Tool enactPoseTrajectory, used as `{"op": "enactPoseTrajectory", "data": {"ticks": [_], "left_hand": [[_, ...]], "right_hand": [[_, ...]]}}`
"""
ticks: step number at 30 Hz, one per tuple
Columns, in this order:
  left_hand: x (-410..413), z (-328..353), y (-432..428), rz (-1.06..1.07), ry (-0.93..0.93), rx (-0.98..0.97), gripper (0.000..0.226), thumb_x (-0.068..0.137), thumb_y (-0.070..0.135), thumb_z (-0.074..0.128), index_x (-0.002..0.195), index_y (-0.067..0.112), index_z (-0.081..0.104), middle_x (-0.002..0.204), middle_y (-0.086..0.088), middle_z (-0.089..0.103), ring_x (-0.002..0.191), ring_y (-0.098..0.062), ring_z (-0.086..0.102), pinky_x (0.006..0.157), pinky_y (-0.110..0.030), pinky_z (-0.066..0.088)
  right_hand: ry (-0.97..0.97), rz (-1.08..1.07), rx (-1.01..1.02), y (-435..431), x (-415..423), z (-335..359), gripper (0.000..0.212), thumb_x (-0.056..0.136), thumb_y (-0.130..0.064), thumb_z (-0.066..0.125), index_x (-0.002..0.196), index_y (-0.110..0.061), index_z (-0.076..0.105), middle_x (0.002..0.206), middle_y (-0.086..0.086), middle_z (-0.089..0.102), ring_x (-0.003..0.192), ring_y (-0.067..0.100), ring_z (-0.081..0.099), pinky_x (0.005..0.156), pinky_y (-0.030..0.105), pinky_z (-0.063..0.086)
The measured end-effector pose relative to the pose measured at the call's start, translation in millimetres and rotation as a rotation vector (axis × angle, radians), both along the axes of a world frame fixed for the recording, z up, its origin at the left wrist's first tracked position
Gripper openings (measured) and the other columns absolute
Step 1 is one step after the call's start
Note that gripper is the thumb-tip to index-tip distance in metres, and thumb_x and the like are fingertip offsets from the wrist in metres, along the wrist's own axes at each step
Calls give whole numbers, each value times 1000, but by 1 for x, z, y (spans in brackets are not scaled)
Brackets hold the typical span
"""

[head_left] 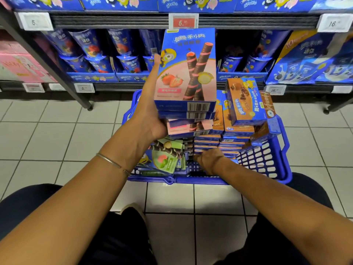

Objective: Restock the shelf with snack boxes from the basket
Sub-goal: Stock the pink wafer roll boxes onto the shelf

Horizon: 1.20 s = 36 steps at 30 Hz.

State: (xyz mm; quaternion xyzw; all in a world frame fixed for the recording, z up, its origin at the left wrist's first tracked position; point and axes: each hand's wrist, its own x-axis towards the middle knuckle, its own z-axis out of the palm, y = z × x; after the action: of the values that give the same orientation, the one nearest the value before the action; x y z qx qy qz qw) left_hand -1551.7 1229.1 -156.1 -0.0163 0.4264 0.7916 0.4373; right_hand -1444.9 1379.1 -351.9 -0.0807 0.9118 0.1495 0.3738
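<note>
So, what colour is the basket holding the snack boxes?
The basket is blue; the head view shows it.

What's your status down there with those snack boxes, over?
Left hand holds stack of strawberry boxes above basket. Right hand down among basket's boxes, grip hidden. Nothing between stack and shelf of cups.

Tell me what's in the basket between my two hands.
In the head view, green snack boxes lie in the basket between your left hand, holding strawberry boxes, and right hand.
</note>
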Motion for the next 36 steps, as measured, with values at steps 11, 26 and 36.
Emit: {"op": "enactPoseTrajectory", "data": {"ticks": [11, 26, 36], "left_hand": [[-1, 4, 0, -17, 15, -5, 74, 106, 65, 35, 79, 17, 85, 83, -6, 80, 70, -26, 78, 63, -36, 62], [-11, 9, -2, 48, 50, 16, 75, 108, 62, 32, 75, 19, 85, 79, -2, 80, 66, -22, 78, 59, -33, 62], [-16, 15, -14, 113, 84, -42, 77, 108, 60, 30, 68, 23, 84, 77, -1, 79, 64, -22, 77, 58, -36, 62]], "right_hand": [[24, 84, 110, 1, 0, -11, 34, 101, -21, 57, 135, -23, 54, 130, 3, 64, 116, 27, 63, 90, 41, 51], [783, -928, -1114, 33, 50, 113, 34, 84, -25, 77, 112, -42, 67, 89, -13, 65, 81, 15, 62, 71, 28, 55], [1111, -1705, -1558, 34, 12, 153, 26, 95, -15, 63, 116, -8, 50, 92, 14, 66, 59, 22, 73, 50, 28, 56]]}}
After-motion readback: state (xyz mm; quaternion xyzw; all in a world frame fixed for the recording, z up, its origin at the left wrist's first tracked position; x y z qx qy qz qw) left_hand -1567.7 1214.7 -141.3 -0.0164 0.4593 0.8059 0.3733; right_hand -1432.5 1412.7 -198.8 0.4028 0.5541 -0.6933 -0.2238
